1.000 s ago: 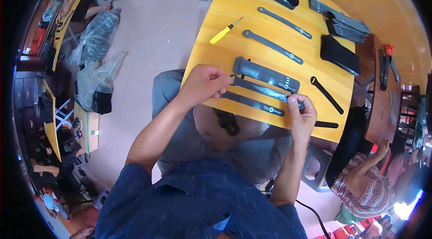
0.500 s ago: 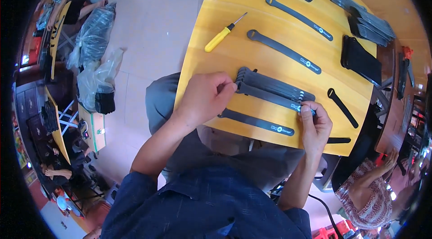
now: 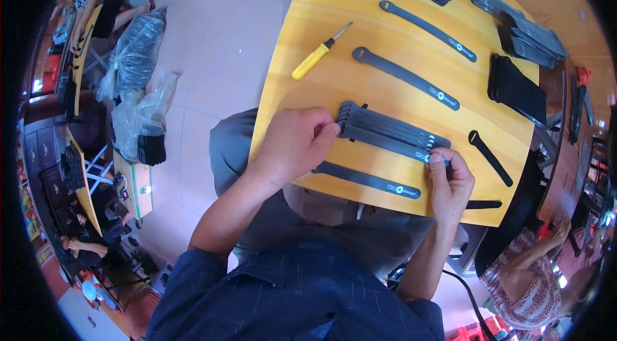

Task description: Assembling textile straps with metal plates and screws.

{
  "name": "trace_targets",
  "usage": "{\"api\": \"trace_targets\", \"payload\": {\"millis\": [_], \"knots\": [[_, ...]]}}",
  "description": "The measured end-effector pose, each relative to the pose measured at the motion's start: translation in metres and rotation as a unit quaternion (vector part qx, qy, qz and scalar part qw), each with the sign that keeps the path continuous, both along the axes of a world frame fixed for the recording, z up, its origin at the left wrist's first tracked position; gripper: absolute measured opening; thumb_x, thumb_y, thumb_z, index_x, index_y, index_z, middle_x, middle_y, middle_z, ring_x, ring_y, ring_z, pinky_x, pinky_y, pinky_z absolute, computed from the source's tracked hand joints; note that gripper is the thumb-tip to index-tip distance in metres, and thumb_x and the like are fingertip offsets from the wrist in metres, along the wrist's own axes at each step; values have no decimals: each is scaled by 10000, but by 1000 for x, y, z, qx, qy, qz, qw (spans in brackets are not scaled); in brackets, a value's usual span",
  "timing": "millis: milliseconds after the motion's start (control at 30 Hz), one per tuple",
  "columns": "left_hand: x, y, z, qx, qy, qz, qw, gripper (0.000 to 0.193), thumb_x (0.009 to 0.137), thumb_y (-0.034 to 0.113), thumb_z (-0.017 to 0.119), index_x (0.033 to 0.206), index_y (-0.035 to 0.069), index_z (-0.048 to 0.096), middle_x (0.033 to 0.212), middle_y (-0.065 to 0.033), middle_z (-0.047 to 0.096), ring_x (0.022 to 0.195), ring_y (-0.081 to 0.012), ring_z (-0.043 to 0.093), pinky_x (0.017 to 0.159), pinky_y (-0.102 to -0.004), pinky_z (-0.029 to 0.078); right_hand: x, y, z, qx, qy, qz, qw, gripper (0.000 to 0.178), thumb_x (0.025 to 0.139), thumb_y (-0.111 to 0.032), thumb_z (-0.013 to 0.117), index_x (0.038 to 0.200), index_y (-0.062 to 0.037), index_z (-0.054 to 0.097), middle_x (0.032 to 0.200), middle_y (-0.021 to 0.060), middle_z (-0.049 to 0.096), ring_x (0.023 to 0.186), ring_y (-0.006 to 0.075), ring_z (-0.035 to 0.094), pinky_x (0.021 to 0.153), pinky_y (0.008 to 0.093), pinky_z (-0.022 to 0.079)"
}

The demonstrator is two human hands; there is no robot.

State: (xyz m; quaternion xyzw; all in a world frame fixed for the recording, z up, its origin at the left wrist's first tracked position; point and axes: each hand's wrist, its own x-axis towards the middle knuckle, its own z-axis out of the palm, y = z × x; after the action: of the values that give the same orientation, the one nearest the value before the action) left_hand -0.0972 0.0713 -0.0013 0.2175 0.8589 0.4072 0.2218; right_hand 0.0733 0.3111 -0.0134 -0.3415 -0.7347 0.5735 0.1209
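Note:
A stack of dark grey cable straps (image 3: 393, 124) lies overlapped on the yellow table (image 3: 360, 93), slotted ends to the left and printed ends to the right. My left hand (image 3: 292, 145) is closed, thumb and finger pinching the slotted left end of the nearest strap in the stack. At that strap's printed right end, my right hand (image 3: 452, 180) pinches the tip between thumb and fingers. Closer to me lies a single grey strap (image 3: 366, 178), its left end partly covered by my left hand. A short black strap (image 3: 490, 158) rests to the right of the stack.
Two single straps, a middle one (image 3: 408, 77) and a far one (image 3: 429, 29), lie beyond the stack. A yellow-handled screwdriver (image 3: 312, 61) is at far left. Strap bundles (image 3: 517, 87) line the right side. Other people (image 3: 524, 277) sit nearby. Plastic bags (image 3: 135, 52) lie on the floor.
Both hands keep their pinch on the nearest strap, which now sits closer against the stack. The whole table view has shifted slightly downward.

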Motion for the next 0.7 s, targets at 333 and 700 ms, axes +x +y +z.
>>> {"api": "trace_targets", "payload": {"millis": [333,700], "knots": [[-2,3,6,-25,31,-17,999,213,932,196,681,815,17,683,649,-148,637,600,-286,630,573,-409,480,-3,-2,2,18,8,-2,1000,84,981,-67,696,974,13,721,797,-39,631,705,29,504,624,195,408],[-1,2,0,-17,53,-17,998,193,935,182,688,830,20,679,571,-115,594,485,-200,582,487,-359,422,-4,-2,-2,26,10,2,1000,99,990,-85,695,944,2,710,757,-52,605,665,17,489,586,190,387]]}}
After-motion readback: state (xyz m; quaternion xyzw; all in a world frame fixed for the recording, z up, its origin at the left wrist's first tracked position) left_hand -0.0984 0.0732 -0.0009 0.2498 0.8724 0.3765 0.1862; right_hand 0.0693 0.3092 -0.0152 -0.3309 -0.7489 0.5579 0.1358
